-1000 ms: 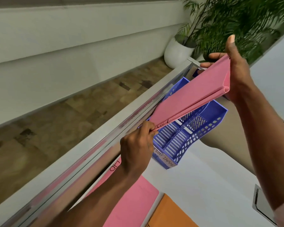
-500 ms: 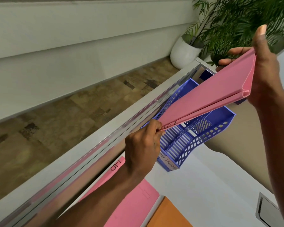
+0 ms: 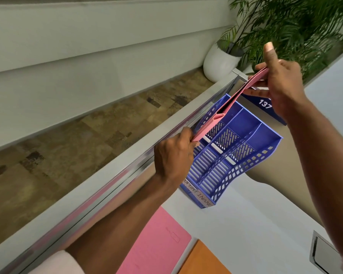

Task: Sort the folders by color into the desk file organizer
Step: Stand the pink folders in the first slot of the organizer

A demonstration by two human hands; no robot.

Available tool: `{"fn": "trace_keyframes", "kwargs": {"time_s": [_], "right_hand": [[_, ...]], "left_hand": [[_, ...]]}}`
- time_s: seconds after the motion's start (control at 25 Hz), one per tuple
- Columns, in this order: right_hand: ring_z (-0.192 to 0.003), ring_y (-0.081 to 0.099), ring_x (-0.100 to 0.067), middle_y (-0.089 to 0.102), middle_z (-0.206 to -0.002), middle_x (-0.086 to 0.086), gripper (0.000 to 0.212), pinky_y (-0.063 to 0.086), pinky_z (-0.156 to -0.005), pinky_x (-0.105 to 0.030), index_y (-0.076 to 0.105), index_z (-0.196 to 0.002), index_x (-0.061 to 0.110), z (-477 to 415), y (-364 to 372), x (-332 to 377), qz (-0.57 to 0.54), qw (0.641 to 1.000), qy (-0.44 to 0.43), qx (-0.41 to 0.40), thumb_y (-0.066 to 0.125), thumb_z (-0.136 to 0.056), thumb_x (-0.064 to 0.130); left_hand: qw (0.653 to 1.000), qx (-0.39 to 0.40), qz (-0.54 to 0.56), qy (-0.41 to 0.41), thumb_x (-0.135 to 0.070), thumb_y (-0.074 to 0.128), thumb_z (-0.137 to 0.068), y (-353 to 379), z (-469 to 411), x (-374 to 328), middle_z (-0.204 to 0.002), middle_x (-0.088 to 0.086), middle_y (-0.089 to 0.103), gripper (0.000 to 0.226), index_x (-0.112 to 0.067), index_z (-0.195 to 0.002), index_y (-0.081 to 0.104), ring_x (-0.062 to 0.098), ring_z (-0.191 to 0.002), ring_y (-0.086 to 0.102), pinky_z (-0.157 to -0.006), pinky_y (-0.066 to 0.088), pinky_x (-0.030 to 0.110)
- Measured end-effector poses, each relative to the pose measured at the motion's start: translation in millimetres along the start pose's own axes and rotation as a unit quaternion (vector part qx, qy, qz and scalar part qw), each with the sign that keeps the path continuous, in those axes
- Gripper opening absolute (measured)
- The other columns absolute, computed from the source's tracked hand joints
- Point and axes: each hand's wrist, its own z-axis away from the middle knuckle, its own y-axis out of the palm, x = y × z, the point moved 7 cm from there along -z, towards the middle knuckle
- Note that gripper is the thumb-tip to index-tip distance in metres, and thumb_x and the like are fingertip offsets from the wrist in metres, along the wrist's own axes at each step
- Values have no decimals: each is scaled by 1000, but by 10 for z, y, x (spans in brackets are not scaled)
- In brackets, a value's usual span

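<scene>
The pink folder (image 3: 229,107) is held edge-on above the blue file organizer (image 3: 236,147), tilted, its lower end near the leftmost compartment and its upper end raised toward the plant; none of it looks seated in a slot yet, though the lowest corner is hidden behind the left hand (image 3: 174,155); that hand is closed on the lower end, thumb and fingers pinching it just beside the organizer's perforated left wall; the right hand (image 3: 281,86) pinches the upper end, thumb raised on top and fingers underneath. The organizer stands on the white counter (image 3: 246,224) close against the metal-edged partition (image 3: 107,175), its three compartments apparently empty; nearer the person a second pink folder (image 3: 158,240) and an orange folder (image 3: 204,260) lie flat on the counter, touching or nearly so.

In my judgement the step in hand is lowering the folder into the left compartment; the risk is in the alignment; the folder's open lip could catch the divider or the wall if it goes down skewed, buckling the card or nudging the light organizer along the counter; the partition leaves the left hand little room, so knuckles may jam there; if one hand lets go early the folder could splay open and straddle two compartments.
</scene>
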Motion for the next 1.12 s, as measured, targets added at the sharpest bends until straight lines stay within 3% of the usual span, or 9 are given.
{"fn": "trace_keyframes", "kwargs": {"time_s": [0.28, 0.36, 0.52, 0.56, 0.64, 0.72, 0.8, 0.92, 1.12], "right_hand": [[-80, 82, -25, 70, -97, -21, 72, 68, -67, -44, 62, -112, -4, -134, -98, -224, -6, 1000, 0, -29, 57, -99, 67], [-83, 82, -29, 71, -103, -27, 83, 68, -67, -47, 62, -115, -10, -159, -115, -265, 4, 999, 3, -43, 58, -96, 71], [-93, 77, -45, 70, -109, -36, 111, 67, -68, -59, 60, -100, -14, -195, -94, -326, 58, 997, 11, -56, 54, -75, 94], [-91, 77, -43, 72, -103, -33, 110, 67, -64, -52, 61, -98, -14, -187, -93, -315, 68, 996, 10, -60, 52, -78, 93], [-78, 69, -30, 65, -88, -23, 83, 59, -46, -25, 60, -88, -4, -154, -49, -256, 73, 996, 4, -59, 53, -92, 79], [-72, 60, -21, 52, -80, -12, 61, 47, -37, -15, 53, -83, 8, -144, -22, -218, 90, 993, -1, -73, 54, -101, 66], [-76, 73, -31, 48, -75, -7, 63, 57, -42, -25, 46, -73, 10, -148, 2, -199, 67, 995, -2, -75, 58, -100, 65], [-77, 76, -41, 50, -70, -8, 67, 65, -51, -46, 44, -70, 9, -170, 81, -231, 67, 996, 5, -59, 61, -95, 69], [-59, 75, -37, 55, -58, -10, 70, 66, -62, -51, 45, -63, 14, -252, 184, -371, 121, 992, 7, -44, 57, -92, 77]], "left_hand": [[1000, 16, 1, -9, -40, 73, -89, 20, -60, -38, -110, 13, 78, 38, -11, -112, 63, 32, -90, 78, -77, 64, 44], [999, 30, -16, -22, -43, 71, -90, 19, -87, -82, -112, 12, 77, 40, -12, -115, 64, 31, -93, 78, -80, 63, 44], [998, 27, -31, -54, -41, 73, -88, -27, -149, -114, -117, 13, 76, 45, -11, -120, 64, 36, -96, 77, -85, 61, 50], [997, 32, -33, -60, -40, 73, -88, -21, -162, -128, -117, 14, 75, 46, -10, -122, 63, 36, -96, 76, -85, 61, 50], [995, 42, -55, -73, -41, 72, -89, -12, -175, -142, -115, 15, 76, 47, -10, -123, 63, 37, -96, 76, -85, 61, 52], [993, 45, -78, -79, -41, 71, -90, -18, -168, -146, -112, 16, 76, 45, -10, -122, 64, 40, -93, 75, -83, 60, 55], [991, 49, -87, -88, -40, 72, -91, -19, -151, -135, -109, 17, 76, 42, -10, -120, 65, 42, -91, 74, -80, 60, 55], [988, 60, -101, -101, -37, 74, -91, -14, -96, -94, -108, 19, 76, 42, -11, -124, 66, 43, -91, 73, -78, 59, 54], [984, 75, -118, -114, -33, 74, -91, 44, -27, -48, -107, 18, 76, 38, -13, -123, 65, 43, -92, 73, -78, 58, 52]]}}
